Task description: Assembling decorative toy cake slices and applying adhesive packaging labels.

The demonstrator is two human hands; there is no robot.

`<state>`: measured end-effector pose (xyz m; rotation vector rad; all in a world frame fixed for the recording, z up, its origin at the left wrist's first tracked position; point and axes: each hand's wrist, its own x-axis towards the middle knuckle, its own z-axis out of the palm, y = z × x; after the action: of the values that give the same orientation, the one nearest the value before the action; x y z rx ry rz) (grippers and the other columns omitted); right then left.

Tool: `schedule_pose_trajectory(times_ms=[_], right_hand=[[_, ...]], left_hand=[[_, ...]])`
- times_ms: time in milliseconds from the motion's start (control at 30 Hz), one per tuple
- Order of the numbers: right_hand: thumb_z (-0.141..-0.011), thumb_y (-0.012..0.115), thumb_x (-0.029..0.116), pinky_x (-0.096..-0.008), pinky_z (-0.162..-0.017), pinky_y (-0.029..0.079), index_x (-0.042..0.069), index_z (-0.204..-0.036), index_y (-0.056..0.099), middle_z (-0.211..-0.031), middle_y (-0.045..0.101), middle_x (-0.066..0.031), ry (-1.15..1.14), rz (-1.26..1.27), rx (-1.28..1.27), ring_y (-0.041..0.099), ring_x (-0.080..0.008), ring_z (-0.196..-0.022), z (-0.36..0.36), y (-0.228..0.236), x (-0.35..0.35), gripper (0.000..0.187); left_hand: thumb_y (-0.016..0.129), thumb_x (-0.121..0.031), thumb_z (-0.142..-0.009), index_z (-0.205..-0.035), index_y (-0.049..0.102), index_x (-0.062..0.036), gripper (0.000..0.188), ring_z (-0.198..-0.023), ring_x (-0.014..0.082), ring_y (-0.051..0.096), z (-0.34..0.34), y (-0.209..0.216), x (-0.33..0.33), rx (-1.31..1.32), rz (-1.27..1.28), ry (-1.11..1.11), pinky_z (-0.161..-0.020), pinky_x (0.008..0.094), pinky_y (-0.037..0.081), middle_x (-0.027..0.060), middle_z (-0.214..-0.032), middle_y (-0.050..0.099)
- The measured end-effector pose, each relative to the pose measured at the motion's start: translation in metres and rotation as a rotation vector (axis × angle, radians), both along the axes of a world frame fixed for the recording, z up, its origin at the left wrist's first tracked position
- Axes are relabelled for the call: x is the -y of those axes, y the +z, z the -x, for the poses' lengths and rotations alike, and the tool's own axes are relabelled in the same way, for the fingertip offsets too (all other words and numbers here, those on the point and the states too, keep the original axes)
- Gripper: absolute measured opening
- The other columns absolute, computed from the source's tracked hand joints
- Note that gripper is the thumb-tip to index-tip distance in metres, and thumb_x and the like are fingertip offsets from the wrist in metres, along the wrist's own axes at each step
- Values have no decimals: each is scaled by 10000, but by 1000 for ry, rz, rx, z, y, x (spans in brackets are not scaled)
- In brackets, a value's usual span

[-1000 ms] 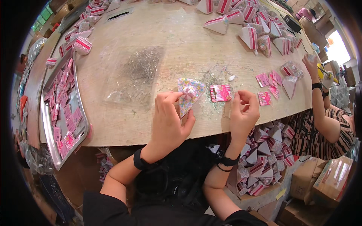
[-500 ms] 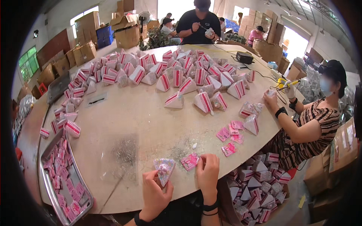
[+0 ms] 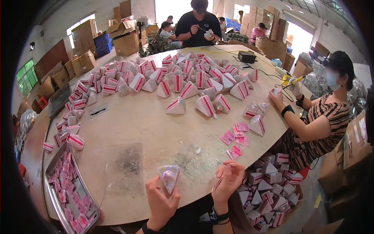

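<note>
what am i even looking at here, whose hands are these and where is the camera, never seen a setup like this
There is no machine here: these are a person's own two bare hands. The view comes from a wide fisheye camera worn on that person's head, so straight edges bend near the rim. The left hand holds a small wedge-shaped piece with a pale round topping. The right hand is loosely curled; whether it holds anything is hard to make out. On the table lie a big pile of pink-and-white cake-slice wedges, a few flat pink cards and scattered shiny bits. At the left a metal tray holds more flat pink pieces.
</note>
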<state>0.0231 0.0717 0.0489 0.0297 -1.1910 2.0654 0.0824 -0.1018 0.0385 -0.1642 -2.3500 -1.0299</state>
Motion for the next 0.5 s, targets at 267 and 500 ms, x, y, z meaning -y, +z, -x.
schedule_pose_trajectory(times_ms=[267,500], right_hand=[[-953,554,-38,-188,-566,402,17,-1038,543,-1067,588,-107,607,-49,19,489,-55,-641,-8,6,-1,102],[-923,610,-46,-173,-593,390,21,-1013,574,-969,587,-60,830,-536,-15,523,-53,-739,-19,2,8,117]], left_hand=[[694,-178,-838,-1372,370,11,653,-1061,330,510,-9,-4,5,-166,75,-53,-775,377,462,214,-1258,484],[693,-139,-872,-1298,474,-10,495,-982,322,567,-15,-3,1,-230,86,-130,-792,387,489,179,-1150,571]])
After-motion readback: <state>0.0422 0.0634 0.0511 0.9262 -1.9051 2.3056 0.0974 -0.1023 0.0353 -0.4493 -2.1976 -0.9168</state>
